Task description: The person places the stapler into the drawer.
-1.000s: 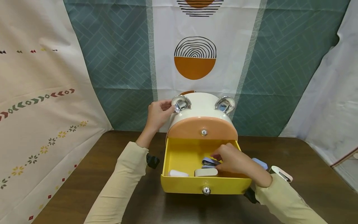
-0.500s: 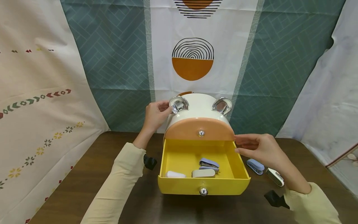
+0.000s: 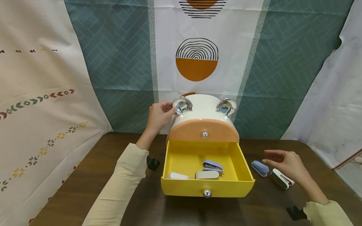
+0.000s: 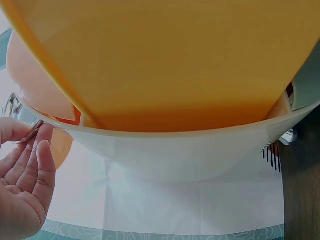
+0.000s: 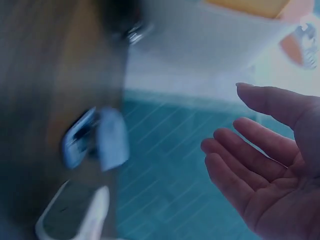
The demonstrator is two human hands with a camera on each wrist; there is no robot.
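My left hand (image 3: pixel 159 116) pinches the left silver ear (image 3: pixel 182 105) of a white, domed drawer box (image 3: pixel 204 105). Below its peach drawer front, a yellow drawer (image 3: pixel 186 188) is pulled out. Inside lie a blue stapler (image 3: pixel 212 165), a pale rounded piece (image 3: pixel 207 175) and a white piece (image 3: pixel 178 176) at the front left. To the right, my right hand (image 3: pixel 287 164) hovers over the table, holding nothing, its fingers relaxed. Nearest to it are another blue stapler (image 3: pixel 260 169) and a white stapler (image 3: pixel 280 179), lying on the wood; both appear blurred in the right wrist view.
The box stands on a dark wooden table (image 3: pixel 135 191). Behind it hangs a green and white patterned cloth (image 3: pixel 121 62). A cream cloth (image 3: pixel 42 110) borders the left side, and a whitish cloth (image 3: pixel 333 103) the right. The drawer's silver knob (image 3: pixel 207 193) sticks out at the front.
My right hand has let go of the blue stapler in the drawer, come out, and moved right over the staplers on the table. My left hand keeps its hold on the ear.
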